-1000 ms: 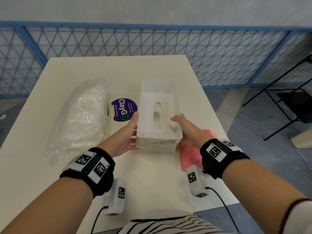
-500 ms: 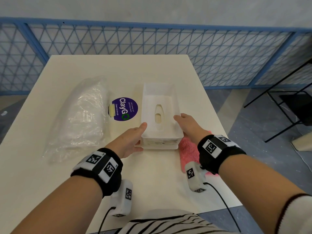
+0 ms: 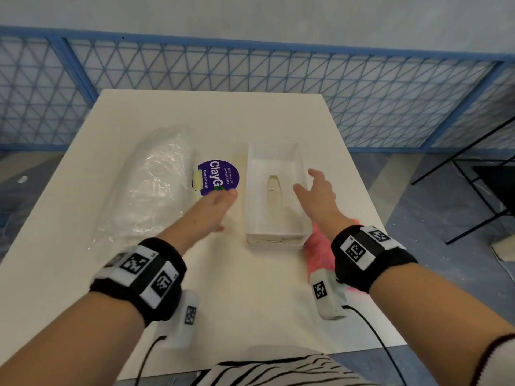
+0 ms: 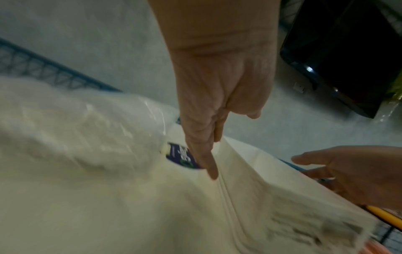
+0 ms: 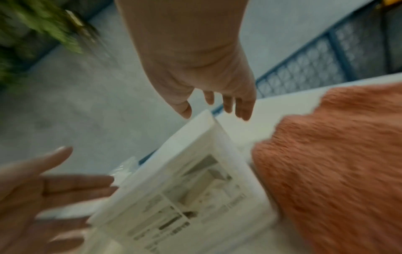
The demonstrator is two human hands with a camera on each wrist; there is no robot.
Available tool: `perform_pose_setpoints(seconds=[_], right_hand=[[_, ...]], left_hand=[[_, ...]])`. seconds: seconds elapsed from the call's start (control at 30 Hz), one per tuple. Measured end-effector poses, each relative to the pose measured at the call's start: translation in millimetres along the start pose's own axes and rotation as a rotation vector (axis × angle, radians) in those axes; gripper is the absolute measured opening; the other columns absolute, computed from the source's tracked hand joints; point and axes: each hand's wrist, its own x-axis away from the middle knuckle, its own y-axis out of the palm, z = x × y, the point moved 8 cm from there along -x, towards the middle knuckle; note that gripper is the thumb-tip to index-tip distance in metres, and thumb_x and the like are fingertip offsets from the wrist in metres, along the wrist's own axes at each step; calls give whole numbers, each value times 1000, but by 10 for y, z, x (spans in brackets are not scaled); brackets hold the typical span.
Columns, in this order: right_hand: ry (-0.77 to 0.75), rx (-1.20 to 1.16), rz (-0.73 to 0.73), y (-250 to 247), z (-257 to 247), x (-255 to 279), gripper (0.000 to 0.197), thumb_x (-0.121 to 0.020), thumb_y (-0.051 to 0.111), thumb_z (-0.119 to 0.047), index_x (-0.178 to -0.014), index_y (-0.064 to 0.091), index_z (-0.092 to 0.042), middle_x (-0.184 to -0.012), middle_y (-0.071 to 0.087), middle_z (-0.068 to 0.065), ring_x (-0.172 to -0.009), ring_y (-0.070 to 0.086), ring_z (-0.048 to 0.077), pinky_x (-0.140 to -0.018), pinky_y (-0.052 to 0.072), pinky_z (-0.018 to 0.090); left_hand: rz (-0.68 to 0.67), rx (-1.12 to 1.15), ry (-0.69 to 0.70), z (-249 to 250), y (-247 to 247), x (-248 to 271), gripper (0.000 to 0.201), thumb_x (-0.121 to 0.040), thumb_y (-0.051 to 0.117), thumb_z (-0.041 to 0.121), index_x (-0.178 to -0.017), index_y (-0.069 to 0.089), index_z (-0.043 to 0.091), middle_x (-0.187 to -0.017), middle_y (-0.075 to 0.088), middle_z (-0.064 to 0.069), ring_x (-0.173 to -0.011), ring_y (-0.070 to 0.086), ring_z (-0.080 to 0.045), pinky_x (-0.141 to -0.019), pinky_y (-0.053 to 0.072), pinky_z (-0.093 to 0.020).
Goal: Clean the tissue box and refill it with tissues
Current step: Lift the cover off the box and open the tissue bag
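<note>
The white tissue box [image 3: 274, 190] lies on the table [image 3: 250, 288] with its open side up, and the oval slot shows through its floor. My left hand [image 3: 223, 201] is open just left of the box, fingers straight and pointing away, touching nothing that I can see. My right hand [image 3: 312, 182] hovers open over the box's right wall, fingers spread. A clear plastic bag of white tissues [image 3: 150, 190] lies to the left. In the right wrist view the box [image 5: 185, 189] sits between both open hands. The pink cloth [image 3: 320, 246] lies against the box's near right corner.
A round purple ClayGo sticker [image 3: 218, 175] lies between the bag and the box. A blue mesh fence [image 3: 250, 68] runs behind the table. A black metal frame [image 3: 473, 185] stands on the floor to the right. The table's right edge is close to the cloth.
Both hands have let go of the box's near end and moved forward along its sides. The box has settled on the table.
</note>
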Motion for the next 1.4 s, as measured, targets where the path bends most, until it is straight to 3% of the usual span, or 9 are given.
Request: perform_pose_setpoints(seconds=[0.13, 0.23, 0.37, 0.5, 0.67, 0.87, 1.0, 1.13, 1.4], right_hand=[[-413, 121, 57, 185, -805, 226, 46, -91, 52, -26, -137, 43, -20, -139, 46, 8, -129, 36, 28, -90, 17, 18], [-562, 77, -122, 587, -1244, 544, 38, -92, 54, -21, -130, 53, -20, -135, 45, 8, -127, 36, 26, -94, 20, 17], [-645, 181, -430, 1219, -1436, 902, 37, -92, 55, -23, -129, 54, -19, -140, 40, 10, -132, 34, 28, -112, 28, 36], [-625, 290, -580, 1624, -1346, 1063, 40, -92, 56, -26, -132, 50, -19, -142, 38, 11, -132, 37, 27, -111, 30, 35], [-601, 365, -721, 1862, -1236, 1243, 43, -93, 56, -24, -135, 46, -17, -136, 45, 11, -120, 50, 25, -101, 37, 30], [-567, 396, -576, 1876, -1213, 1228, 75, -86, 67, -27, -147, 23, -25, -137, 38, 15, -122, 44, 33, -101, 41, 44], [-473, 256, -401, 1766, -1230, 1088, 79, -86, 67, -29, -148, 17, -29, -143, 27, 14, -121, 42, 36, -100, 39, 42], [-314, -145, -369, 1610, -1280, 932, 33, -99, 44, -20, -130, 47, -10, -110, 49, 5, -96, 52, 21, -80, 42, 28], [-44, -755, -681, 1392, -1385, 1011, 22, -102, 34, -13, -92, 54, -15, -90, 68, 5, -72, 68, 20, -69, 56, 32]], left_hand=[[391, -200, 150, 189, -873, 127, 33, -96, 50, 33, -125, 56, 19, -125, 55, -2, -110, 52, -20, -96, 40, -32], [602, -508, -49, -29, -1411, 215, 47, -91, 52, 32, -136, 45, 21, -143, 39, -12, -127, 35, -36, -105, 29, -43], [567, -347, -431, -681, -1670, 326, 73, -88, 54, 35, -146, 16, 13, -147, 21, -20, -131, 26, -41, -108, 26, -49], [531, -50, -474, -1065, -1665, 338, 83, -93, 52, 30, -148, -4, 2, -151, 23, -21, -132, 32, -37, -109, 31, -46], [520, 205, -428, -1283, -1703, 356, 43, -89, 59, 18, -122, 44, -6, -101, 52, -17, -90, 50, -24, -58, 44, -26], [480, 217, -308, -998, -1712, 416, 19, -87, 57, 13, -69, 49, 12, -65, 44, -4, -58, 41, -15, -55, 36, -23], [441, 291, -79, -453, -1689, 483, 5, -91, 56, 23, -92, 56, 18, -80, 50, 2, -80, 49, -16, -78, 43, -31], [360, 370, 169, -36, -1668, 588, 28, -95, 51, 39, -121, 53, 27, -126, 53, 6, -122, 46, -15, -100, 42, -40], [395, 169, 202, -30, -1573, 646, 104, -81, 69, 41, -146, -11, 42, -156, 14, -12, -141, 24, -20, -112, 31, -47]])
